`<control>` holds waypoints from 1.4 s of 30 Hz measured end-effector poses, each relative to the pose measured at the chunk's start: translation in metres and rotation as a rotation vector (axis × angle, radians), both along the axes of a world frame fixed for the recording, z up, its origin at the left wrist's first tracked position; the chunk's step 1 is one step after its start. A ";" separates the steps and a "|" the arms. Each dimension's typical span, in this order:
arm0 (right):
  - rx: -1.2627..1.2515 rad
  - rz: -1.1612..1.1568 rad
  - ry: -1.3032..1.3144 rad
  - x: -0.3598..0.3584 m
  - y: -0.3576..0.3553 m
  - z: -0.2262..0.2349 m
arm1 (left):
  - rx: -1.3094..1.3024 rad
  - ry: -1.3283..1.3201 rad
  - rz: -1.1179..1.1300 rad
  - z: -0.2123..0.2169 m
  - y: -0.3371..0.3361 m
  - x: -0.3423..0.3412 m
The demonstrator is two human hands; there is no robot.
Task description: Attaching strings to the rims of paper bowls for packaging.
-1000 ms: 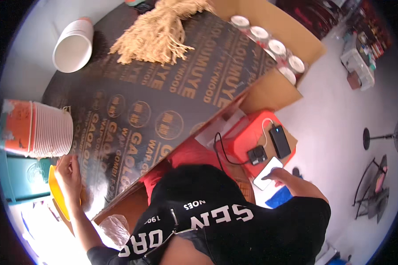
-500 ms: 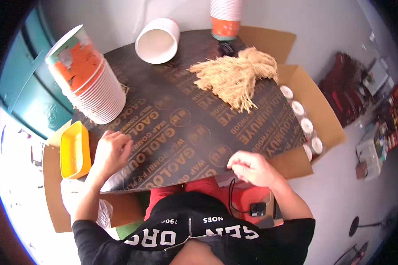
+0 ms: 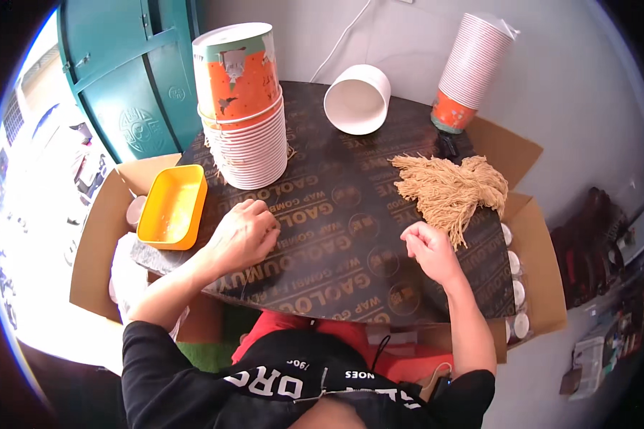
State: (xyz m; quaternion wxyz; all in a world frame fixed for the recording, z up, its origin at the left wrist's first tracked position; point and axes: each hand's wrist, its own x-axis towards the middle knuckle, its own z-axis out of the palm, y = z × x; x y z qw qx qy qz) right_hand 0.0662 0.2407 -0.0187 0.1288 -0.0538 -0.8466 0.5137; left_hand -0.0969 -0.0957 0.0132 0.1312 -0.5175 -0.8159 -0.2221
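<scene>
My left hand (image 3: 242, 234) rests knuckles-up on the dark printed board (image 3: 336, 236), fingers curled, just in front of a tall stack of orange and white paper bowls (image 3: 243, 107). My right hand (image 3: 428, 247) hovers over the board as a loose fist, right beside the near edge of a bundle of tan string (image 3: 451, 187). Whether a strand is pinched in its fingers is not visible.
A yellow tray (image 3: 170, 207) sits at the board's left edge. A white bowl (image 3: 358, 99) lies on its side at the back, next to a leaning stack of cups (image 3: 471, 68). An open cardboard box (image 3: 529, 272) with small white-lidded jars stands at right. A teal door is behind.
The view has swung from my lap up to the board. My right hand has come off the things at my side and moved up to the string bundle. My left hand slid right on the board.
</scene>
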 end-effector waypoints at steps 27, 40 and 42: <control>0.272 -0.063 0.212 -0.044 0.026 -0.030 | 0.857 -0.813 0.144 -0.076 0.270 -0.323; 0.336 0.007 0.247 -0.045 0.023 -0.031 | 1.163 -0.825 0.179 -0.084 0.273 -0.270; 0.340 -0.017 0.212 -0.043 0.025 -0.032 | 1.086 -0.737 0.306 -0.079 0.271 -0.240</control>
